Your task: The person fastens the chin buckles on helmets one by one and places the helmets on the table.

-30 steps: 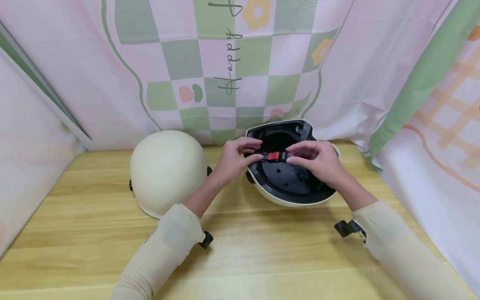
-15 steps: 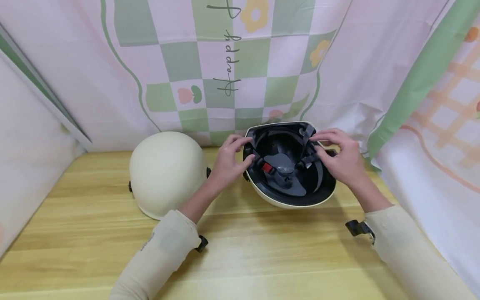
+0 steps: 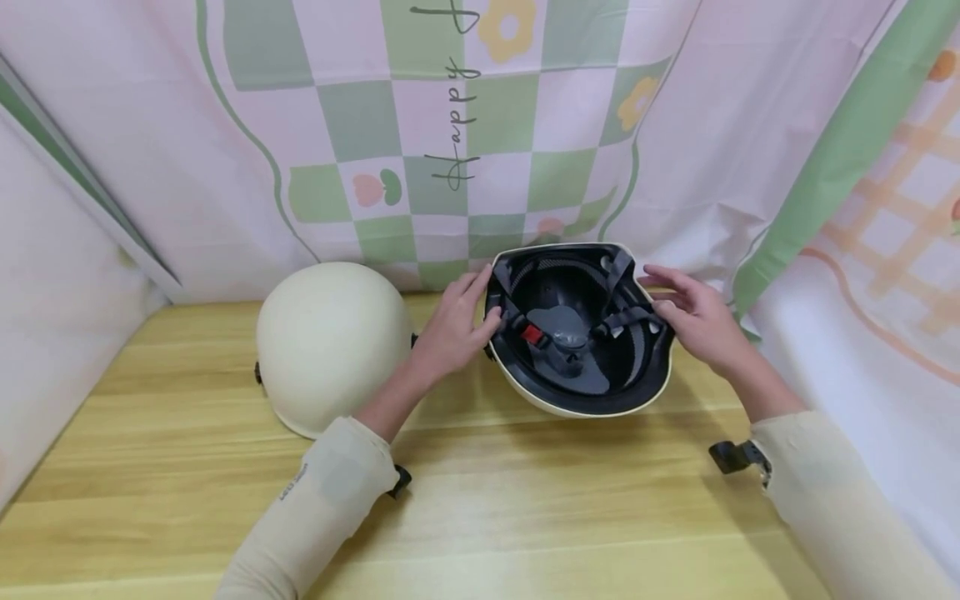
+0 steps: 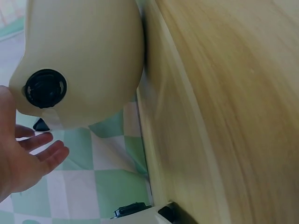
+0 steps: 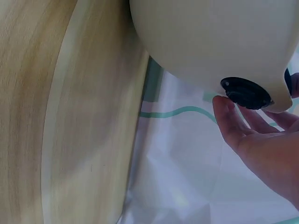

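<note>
An upturned cream helmet with a black lining lies on the table, its hollow facing up toward me. Inside it, a strap with a red buckle piece hangs at the left, apart from the black strap end at the right. My left hand touches the left rim, thumb at the edge and fingers loosely extended; the left wrist view shows the fingers beneath a black round knob. My right hand grips the right rim, thumb over the edge, fingers outside by another knob.
A second cream helmet stands dome up on the wooden table, left of my left hand. Patterned curtains hang along the back and sides. Beige sleeves cover my forearms, with small black devices at the wrists.
Both hands have left the red and black buckle and spread outward to the helmet's rims. The strap ends have come apart and dropped into the helmet.
</note>
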Motion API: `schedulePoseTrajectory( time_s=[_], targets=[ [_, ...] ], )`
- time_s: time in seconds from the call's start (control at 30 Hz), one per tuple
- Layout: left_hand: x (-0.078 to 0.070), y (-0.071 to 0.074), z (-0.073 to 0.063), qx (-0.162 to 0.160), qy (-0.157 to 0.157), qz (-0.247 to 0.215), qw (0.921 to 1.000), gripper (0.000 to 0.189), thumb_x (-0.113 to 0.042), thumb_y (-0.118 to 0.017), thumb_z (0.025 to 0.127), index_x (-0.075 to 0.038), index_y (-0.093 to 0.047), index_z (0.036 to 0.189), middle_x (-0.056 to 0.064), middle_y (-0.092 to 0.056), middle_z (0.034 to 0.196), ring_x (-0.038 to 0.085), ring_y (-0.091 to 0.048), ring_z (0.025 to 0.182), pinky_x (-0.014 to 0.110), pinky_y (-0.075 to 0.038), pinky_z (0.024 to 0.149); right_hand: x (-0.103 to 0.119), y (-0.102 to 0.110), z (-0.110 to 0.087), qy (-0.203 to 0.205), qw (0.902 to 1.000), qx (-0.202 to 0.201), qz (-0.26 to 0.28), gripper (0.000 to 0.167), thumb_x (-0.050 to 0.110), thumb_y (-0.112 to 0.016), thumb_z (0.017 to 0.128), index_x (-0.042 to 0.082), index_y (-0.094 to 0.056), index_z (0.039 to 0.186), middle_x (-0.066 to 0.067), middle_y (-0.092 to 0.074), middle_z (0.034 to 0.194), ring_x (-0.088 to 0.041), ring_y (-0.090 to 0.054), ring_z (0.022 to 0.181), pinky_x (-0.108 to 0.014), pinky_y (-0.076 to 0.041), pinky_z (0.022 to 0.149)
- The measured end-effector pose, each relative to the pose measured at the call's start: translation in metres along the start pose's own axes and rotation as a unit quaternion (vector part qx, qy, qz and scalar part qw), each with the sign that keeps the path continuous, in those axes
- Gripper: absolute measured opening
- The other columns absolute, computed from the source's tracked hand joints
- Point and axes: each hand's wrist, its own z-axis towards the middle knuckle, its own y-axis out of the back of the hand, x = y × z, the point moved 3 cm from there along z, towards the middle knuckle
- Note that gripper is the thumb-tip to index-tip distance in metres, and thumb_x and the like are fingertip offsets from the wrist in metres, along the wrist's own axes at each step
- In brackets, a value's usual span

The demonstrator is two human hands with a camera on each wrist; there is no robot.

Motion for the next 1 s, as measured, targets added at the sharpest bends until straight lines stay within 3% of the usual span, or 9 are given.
schedulePoseTrajectory(
  time_s=[0.2, 0.3, 0.37, 0.43, 0.53, 0.6, 0.7, 0.77, 1.0],
  targets=[
    [0.002, 0.0, -0.001, 0.015, 0.0, -0.002, 0.9999, 0.064, -0.024, -0.051, 0.105, 0.0, -0.032, 0.161, 0.02, -0.044, 0.156, 0.036, -0.042, 0.142, 0.047, -0.032, 0.121, -0.002, 0.001, 0.001, -0.01, 0.9997, -0.005, 0.022, 0.049, -0.003, -0.049, 0.104, -0.009, -0.042, 0.152, 0.017, -0.059, 0.125, 0.011, -0.056, 0.107, -0.005, -0.044, 0.09],
    [0.002, 0.001, 0.0, 0.021, 0.001, 0.003, 0.9998, 0.064, -0.024, -0.05, 0.106, 0.0, -0.03, 0.162, 0.02, -0.044, 0.156, 0.036, -0.041, 0.143, 0.047, -0.028, 0.123, -0.004, 0.001, 0.003, -0.034, 0.9985, 0.015, 0.04, 0.054, -0.001, -0.052, 0.104, -0.005, -0.039, 0.156, -0.003, -0.063, 0.138, 0.01, -0.055, 0.112, -0.006, -0.044, 0.091],
    [0.002, 0.002, 0.0, 0.025, 0.002, 0.003, 0.9997, 0.064, -0.024, -0.049, 0.106, 0.0, -0.029, 0.162, 0.02, -0.045, 0.156, 0.036, -0.041, 0.143, 0.047, -0.026, 0.124, -0.004, 0.0, 0.005, -0.054, 0.9972, 0.032, 0.039, 0.059, 0.002, -0.055, 0.103, -0.001, -0.035, 0.159, -0.022, -0.055, 0.148, -0.004, -0.056, 0.126, -0.005, -0.041, 0.091],
    [0.003, 0.002, 0.0, 0.032, 0.004, 0.0, 0.9995, 0.064, -0.024, -0.048, 0.107, 0.0, -0.028, 0.162, 0.021, -0.046, 0.154, 0.036, -0.046, 0.139, 0.047, -0.032, 0.121, -0.005, 0.0, 0.005, -0.068, 0.996, 0.044, 0.037, 0.063, 0.005, -0.057, 0.103, 0.004, -0.033, 0.161, -0.035, -0.042, 0.153, -0.004, -0.052, 0.129, -0.005, -0.039, 0.09],
    [0.004, 0.003, 0.001, 0.05, 0.012, -0.02, 0.9985, 0.065, -0.025, -0.049, 0.107, 0.0, -0.026, 0.163, 0.022, -0.047, 0.152, 0.033, -0.055, 0.127, 0.044, -0.044, 0.111, -0.007, -0.002, 0.004, -0.07, 0.9884, 0.051, 0.125, 0.06, 0.002, -0.054, 0.103, 0.013, -0.04, 0.161, -0.026, -0.047, 0.152, -0.011, -0.057, 0.125, -0.01, -0.046, 0.09],
    [0.004, 0.004, 0.001, 0.066, 0.021, -0.048, 0.9965, 0.066, -0.024, -0.05, 0.107, 0.0, -0.023, 0.163, 0.023, -0.046, 0.152, 0.032, -0.061, 0.119, 0.042, -0.05, 0.103, -0.008, -0.004, 0.003, -0.055, 0.9695, 0.061, 0.231, 0.056, -0.001, -0.047, 0.104, 0.019, -0.049, 0.156, -0.016, -0.051, 0.146, 0.0, -0.06, 0.112, -0.015, -0.051, 0.088],
    [0.006, 0.008, 0.001, 0.088, 0.033, -0.105, 0.9901, 0.07, -0.021, -0.056, 0.106, 0.001, -0.021, 0.163, 0.027, -0.042, 0.154, 0.035, -0.066, 0.116, 0.04, -0.054, 0.1, -0.01, -0.009, 0.003, -0.022, 0.9173, 0.095, 0.386, 0.058, -0.003, -0.032, 0.104, 0.021, -0.055, 0.152, -0.005, -0.05, 0.139, -0.009, -0.065, 0.112, -0.023, -0.054, 0.091],
    [0.007, 0.011, 0.001, 0.1, 0.045, -0.137, 0.9844, 0.074, -0.018, -0.059, 0.104, 0.002, -0.02, 0.163, 0.029, -0.04, 0.155, 0.038, -0.065, 0.118, 0.04, -0.054, 0.1, -0.01, -0.011, 0.003, 0.001, 0.8957, 0.116, 0.429, 0.057, 0.0, -0.029, 0.105, 0.018, -0.053, 0.153, -0.004, -0.051, 0.139, -0.011, -0.064, 0.114, -0.025, -0.052, 0.094],
    [0.012, 0.01, 0.002, 0.12, 0.086, -0.208, 0.967, 0.075, -0.009, -0.063, 0.1, 0.003, -0.022, 0.162, 0.028, -0.05, 0.146, 0.039, -0.069, 0.114, 0.039, -0.06, 0.088, -0.01, -0.013, 0.005, 0.037, 0.8547, 0.137, 0.499, 0.052, 0.009, -0.035, 0.106, 0.008, -0.044, 0.158, -0.006, -0.056, 0.144, -0.015, -0.062, 0.124, -0.026, -0.048, 0.103]
  ],
)
